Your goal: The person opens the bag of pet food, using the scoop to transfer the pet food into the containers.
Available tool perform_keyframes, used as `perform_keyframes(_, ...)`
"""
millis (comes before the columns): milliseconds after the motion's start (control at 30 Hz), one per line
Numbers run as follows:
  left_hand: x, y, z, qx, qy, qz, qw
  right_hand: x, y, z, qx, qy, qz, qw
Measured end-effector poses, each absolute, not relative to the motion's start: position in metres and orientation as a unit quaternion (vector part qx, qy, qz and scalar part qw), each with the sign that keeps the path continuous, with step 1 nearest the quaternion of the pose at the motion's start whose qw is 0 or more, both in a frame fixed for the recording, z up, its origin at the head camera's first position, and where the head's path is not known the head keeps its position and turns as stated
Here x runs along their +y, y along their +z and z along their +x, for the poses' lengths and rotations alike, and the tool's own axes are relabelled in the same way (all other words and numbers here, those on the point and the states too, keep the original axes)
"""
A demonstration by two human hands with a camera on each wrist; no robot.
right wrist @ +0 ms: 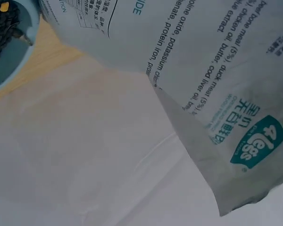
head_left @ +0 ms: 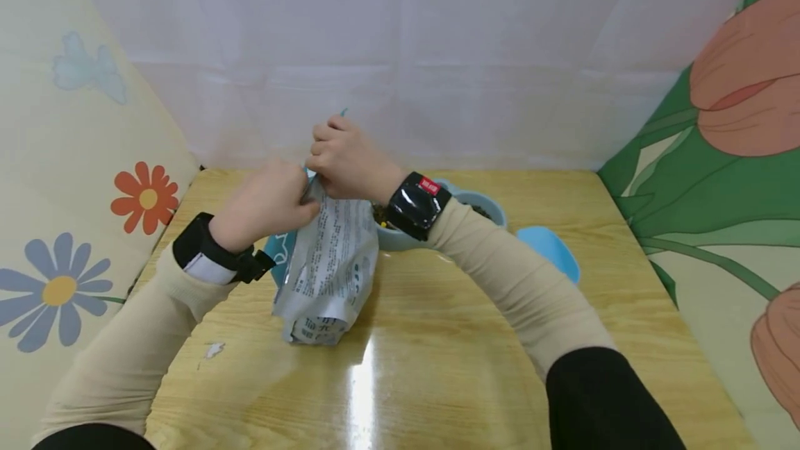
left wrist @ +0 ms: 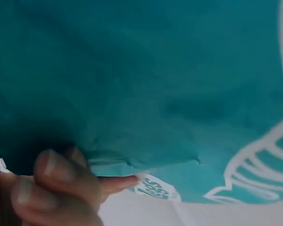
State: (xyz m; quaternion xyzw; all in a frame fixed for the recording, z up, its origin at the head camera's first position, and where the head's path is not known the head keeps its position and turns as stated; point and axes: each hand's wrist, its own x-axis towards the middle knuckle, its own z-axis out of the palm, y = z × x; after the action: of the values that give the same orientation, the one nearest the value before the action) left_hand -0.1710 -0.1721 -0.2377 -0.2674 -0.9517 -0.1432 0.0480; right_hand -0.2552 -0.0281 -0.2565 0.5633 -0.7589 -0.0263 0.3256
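A grey and teal pet-food pouch (head_left: pixel 328 266) stands on the wooden table (head_left: pixel 437 367), its printed grey back toward me. Both hands hold its top edge. My left hand (head_left: pixel 265 203) pinches the top from the left; in the left wrist view its fingertips (left wrist: pixel 52 181) curl on the teal front (left wrist: pixel 170 94). My right hand (head_left: pixel 344 158) grips the top from the right, fingers curled. The right wrist view shows the pouch's printed back (right wrist: pixel 203 52) close up. Behind the pouch sits a pale blue bowl (head_left: pixel 487 208) holding dark kibble (right wrist: pixel 2 26).
A blue scoop or lid (head_left: pixel 550 250) lies on the table right of the bowl. A small white scrap (head_left: pixel 214 349) lies near the left front. Floral fabric panels stand at both sides and a white curtain (head_left: pixel 400 54) closes the back.
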Motion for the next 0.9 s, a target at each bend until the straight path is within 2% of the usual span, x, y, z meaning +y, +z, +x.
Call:
perform_keyframes(367,-0.179,-0.245,-0.159,-0.94,-0.224,-0.258,0.015,-0.026,-0.259,-0.253,-0.771,-0.017,0.559,0.305)
perform_keyframes(700,-0.18,-0.25,-0.153,-0.931,-0.254,-0.259,0.037,-0.029,-0.259,-0.245,-0.772,-0.017,0.556,0.307)
perform_keyframes(900,-0.186,-0.253,-0.141,-0.929,-0.262,-0.26,0.007,-0.028,-0.262,-0.246,-0.76,0.017,0.58,0.294)
